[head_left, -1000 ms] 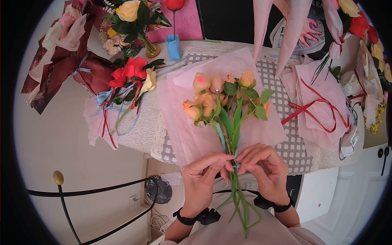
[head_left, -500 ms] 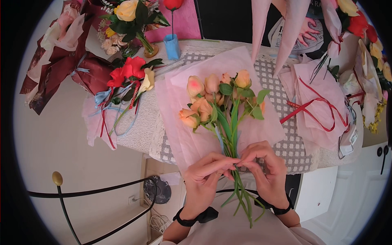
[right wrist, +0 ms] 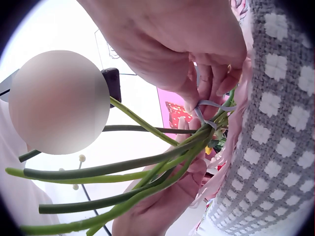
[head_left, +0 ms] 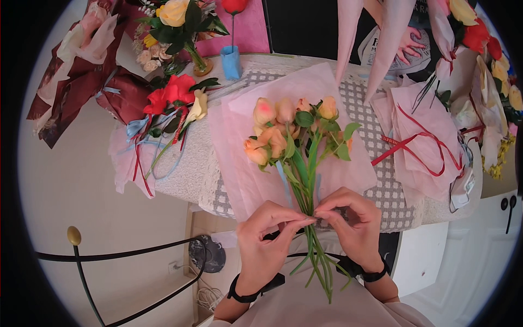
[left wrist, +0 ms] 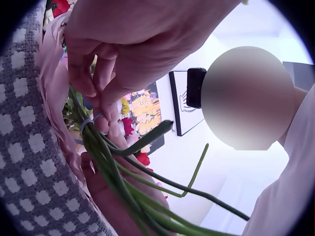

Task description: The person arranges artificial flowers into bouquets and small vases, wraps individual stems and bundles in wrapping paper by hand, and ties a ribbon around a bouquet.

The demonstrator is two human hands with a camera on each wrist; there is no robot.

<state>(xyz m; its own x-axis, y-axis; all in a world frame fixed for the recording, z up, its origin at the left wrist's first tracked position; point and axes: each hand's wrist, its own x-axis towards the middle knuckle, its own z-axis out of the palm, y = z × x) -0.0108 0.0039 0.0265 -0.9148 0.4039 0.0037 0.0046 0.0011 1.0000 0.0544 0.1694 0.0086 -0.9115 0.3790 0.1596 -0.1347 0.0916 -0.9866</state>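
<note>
A bunch of peach and orange flowers point(head_left: 275, 139) lies over pink tissue paper point(head_left: 245, 188), its green stems point(head_left: 321, 261) hanging past the table edge. Around the stems, a thin pale blue ribbon point(right wrist: 209, 104) forms a loop, seen in the right wrist view; the left wrist view also shows the ribbon point(left wrist: 87, 123) against the stems. My left hand point(head_left: 267, 240) and my right hand point(head_left: 354, 226) meet at the binding point, thumbs and fingertips pinching the ribbon. Fingertips partly hide the knot area.
Red and cream flowers point(head_left: 177, 95) with ribbons lie left of the paper. A blue holder point(head_left: 231, 62) with a red flower stands behind. To the right are stacked pink paper point(head_left: 425, 141) and red ribbon point(head_left: 400, 146). A dark red wrapped bouquet point(head_left: 122, 95) is at far left.
The hands have come together at the stems and now pinch closer to the binding. The flower heads shifted slightly left, then back right, and the stem ends moved a little.
</note>
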